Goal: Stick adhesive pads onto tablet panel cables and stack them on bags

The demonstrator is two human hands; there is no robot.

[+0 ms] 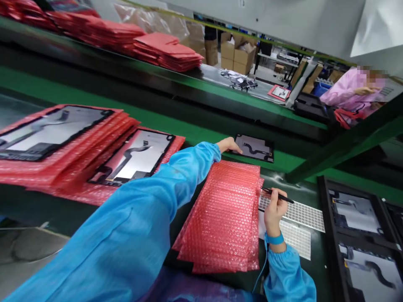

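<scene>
I judged this panel (260,147) positioning: left hand (228,144) at its edge (grip unclear), right hand (274,212) pinching a black tool (267,191); next called for gentleness.

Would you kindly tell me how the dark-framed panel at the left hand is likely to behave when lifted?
The panel is probably stiff, as it lies flat with straight edges. It looks thin, so it may be fragile, and the dark ribbon-like strip across it could snag.
</scene>
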